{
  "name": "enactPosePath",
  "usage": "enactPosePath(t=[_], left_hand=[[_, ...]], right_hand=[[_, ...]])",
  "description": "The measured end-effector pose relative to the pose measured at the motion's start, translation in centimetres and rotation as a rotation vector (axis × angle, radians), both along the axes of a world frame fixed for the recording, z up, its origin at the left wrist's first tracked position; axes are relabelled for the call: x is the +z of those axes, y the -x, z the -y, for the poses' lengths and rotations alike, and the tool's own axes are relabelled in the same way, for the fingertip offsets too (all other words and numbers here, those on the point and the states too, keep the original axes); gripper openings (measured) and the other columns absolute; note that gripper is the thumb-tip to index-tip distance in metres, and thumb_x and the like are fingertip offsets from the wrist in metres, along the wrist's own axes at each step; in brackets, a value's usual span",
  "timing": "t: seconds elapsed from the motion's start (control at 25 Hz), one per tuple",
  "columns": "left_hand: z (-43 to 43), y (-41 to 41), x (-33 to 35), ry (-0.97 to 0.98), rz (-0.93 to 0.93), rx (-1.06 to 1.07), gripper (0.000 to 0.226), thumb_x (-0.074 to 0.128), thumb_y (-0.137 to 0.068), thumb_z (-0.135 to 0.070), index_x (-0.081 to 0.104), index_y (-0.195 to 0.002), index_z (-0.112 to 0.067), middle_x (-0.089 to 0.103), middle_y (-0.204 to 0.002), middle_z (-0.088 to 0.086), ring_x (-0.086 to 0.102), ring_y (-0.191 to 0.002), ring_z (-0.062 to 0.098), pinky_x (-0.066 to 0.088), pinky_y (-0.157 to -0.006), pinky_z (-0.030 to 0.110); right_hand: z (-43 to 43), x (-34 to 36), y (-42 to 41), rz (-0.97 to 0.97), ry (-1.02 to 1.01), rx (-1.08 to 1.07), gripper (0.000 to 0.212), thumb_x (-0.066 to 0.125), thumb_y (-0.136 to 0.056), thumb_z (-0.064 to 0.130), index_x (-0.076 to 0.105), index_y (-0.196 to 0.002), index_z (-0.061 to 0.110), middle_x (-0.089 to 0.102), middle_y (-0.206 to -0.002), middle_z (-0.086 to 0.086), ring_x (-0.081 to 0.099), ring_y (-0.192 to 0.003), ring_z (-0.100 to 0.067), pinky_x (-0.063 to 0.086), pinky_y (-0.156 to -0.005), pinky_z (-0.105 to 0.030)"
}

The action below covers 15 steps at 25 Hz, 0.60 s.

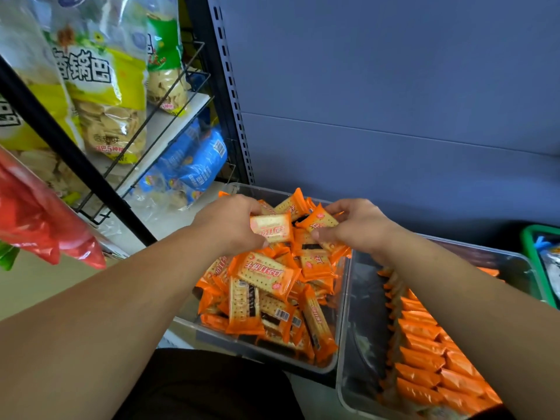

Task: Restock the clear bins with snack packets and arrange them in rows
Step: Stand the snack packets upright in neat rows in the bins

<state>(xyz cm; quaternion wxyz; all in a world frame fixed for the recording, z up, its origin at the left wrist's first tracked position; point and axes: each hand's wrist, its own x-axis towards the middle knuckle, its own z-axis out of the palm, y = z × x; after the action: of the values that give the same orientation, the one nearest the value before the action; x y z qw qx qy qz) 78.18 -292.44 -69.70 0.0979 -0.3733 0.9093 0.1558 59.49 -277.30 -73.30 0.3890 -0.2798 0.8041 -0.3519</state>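
Observation:
A clear bin in the middle holds a loose heap of several orange cracker packets. My left hand grips one packet above the far part of the heap. Close to its right, my right hand pinches another orange packet. A second clear bin on the right holds orange packets standing on edge in rows along its right side; my right forearm crosses over it and hides part of them.
A wire rack on the left carries large yellow, green and blue snack bags. A red bag hangs at the left edge. A green basket sits at the far right. A grey shelf back panel rises behind the bins.

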Motion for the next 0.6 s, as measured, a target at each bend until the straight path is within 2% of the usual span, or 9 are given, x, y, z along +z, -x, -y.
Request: enactPosePath(t=[0.04,0.12,0.2,0.28,0.36,0.52,0.6], left_hand=[[-0.1,0.3,0.3,-0.002,-0.029,0.028,0.05,0.089,-0.074,-0.048,0.07,-0.118,-0.037,0.07,-0.11,-0.011,0.066,-0.102,0.017,0.058,-0.086,0.037],[-0.2,0.6,0.7,-0.053,-0.144,0.097,0.032,0.089,-0.074,-0.044,0.071,-0.096,-0.029,0.071,-0.093,-0.008,0.068,-0.088,0.017,0.06,-0.079,0.04],[-0.6,0.9,1.1,-0.135,-0.286,0.136,0.022,0.086,-0.08,-0.04,0.07,-0.087,-0.026,0.071,-0.079,-0.003,0.07,-0.078,0.02,0.061,-0.073,0.043],[-1.5,1.2,1.4,-0.24,-0.401,0.155,0.018,0.083,-0.085,-0.037,0.071,-0.09,-0.025,0.072,-0.079,0.0,0.074,-0.074,0.021,0.063,-0.072,0.044],[-2.3,1.8,1.6,-0.334,-0.479,0.184,0.018,0.083,-0.086,-0.032,0.07,-0.099,-0.028,0.074,-0.083,0.002,0.076,-0.07,0.019,0.065,-0.071,0.045],[-3.7,3.3,2.1,-0.483,-0.634,0.154,0.036,0.09,-0.081,-0.019,0.067,-0.108,-0.027,0.078,-0.093,-0.001,0.075,-0.087,0.022,0.063,-0.083,0.044],[-4.9,4.3,2.1,-0.61,-0.649,0.125,0.032,0.087,-0.084,-0.011,0.069,-0.11,-0.02,0.08,-0.095,0.001,0.077,-0.087,0.019,0.062,-0.08,0.037]], right_hand=[[-0.3,0.0,0.1,0.05,0.014,-0.032,0.055,0.095,-0.074,0.028,0.068,-0.121,0.02,0.071,-0.11,0.0,0.07,-0.096,-0.014,0.059,-0.078,-0.029],[-1.0,-0.4,0.6,0.169,0.039,-0.114,0.047,0.092,-0.076,0.026,0.068,-0.116,0.02,0.076,-0.109,-0.003,0.074,-0.096,-0.018,0.061,-0.085,-0.037],[-1.7,-0.1,1.0,0.219,0.068,-0.142,0.036,0.088,-0.081,0.024,0.068,-0.111,0.02,0.078,-0.104,-0.004,0.075,-0.09,-0.018,0.062,-0.079,-0.037],[-2.3,0.1,1.2,0.115,0.083,-0.142,0.031,0.086,-0.083,0.027,0.066,-0.106,0.02,0.076,-0.101,-0.004,0.074,-0.09,-0.019,0.061,-0.076,-0.037],[-2.7,0.1,1.4,0.071,0.127,-0.2,0.035,0.085,-0.081,0.026,0.062,-0.107,0.021,0.075,-0.103,-0.007,0.074,-0.094,-0.024,0.063,-0.084,-0.044],[-4.0,1.1,2.2,0.19,0.223,-0.292,0.031,0.081,-0.088,0.027,0.063,-0.112,0.019,0.077,-0.107,-0.011,0.077,-0.091,-0.027,0.064,-0.086,-0.051],[-4.6,1.8,2.1,0.318,0.253,-0.248,0.026,0.072,-0.098,0.033,0.066,-0.115,0.015,0.078,-0.109,-0.013,0.077,-0.091,-0.026,0.064,-0.085,-0.049]])
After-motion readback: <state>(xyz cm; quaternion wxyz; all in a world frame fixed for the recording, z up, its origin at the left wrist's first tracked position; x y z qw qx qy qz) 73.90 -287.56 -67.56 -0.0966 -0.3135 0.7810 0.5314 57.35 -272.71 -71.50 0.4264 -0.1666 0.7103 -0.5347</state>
